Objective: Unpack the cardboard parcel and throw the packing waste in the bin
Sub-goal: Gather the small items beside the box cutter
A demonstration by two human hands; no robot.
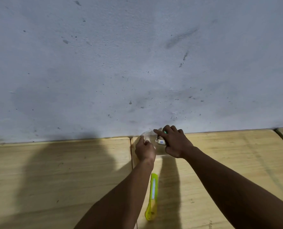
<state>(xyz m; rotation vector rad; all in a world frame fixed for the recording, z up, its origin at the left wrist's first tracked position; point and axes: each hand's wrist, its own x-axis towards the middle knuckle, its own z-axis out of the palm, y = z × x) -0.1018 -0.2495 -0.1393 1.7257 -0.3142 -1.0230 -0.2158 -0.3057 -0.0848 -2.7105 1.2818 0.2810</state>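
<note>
The yellow-green box cutter [152, 195] is lying flat on the wooden plank table [54, 171], its length pointing away from the person toward the grey wall [137, 63], and it's free of both hands. Both hands are well past its far end, right where the tabletop meets the wall.

The small parcel [161, 142] sits beyond the cutter's far tip and a touch to the right, at the back edge of the table. Only a tan corner with a white label and a blue printed square shows (the rest is buried under the hand, so I can't say much about its shape). The right hand [176, 142] is over the top of it, index finger stretched straight out to the left and the other fingers curled down around it, so it's gripping, not lying flat. A little bright green bit [165, 132] pokes out between those fingers, too small to tell what it is.

The left hand [144, 150] is straight beyond the cutter's tip, just left of the parcel, fingers curled and pinching a piece of clear plastic film [148, 134]. The film arcs up from that pinch toward the parcel, and its edges are hard to follow against the wall.

The forearms come in on either side of the cutter, the left one passing right beside it, and their shadows fall across the planks.
</note>
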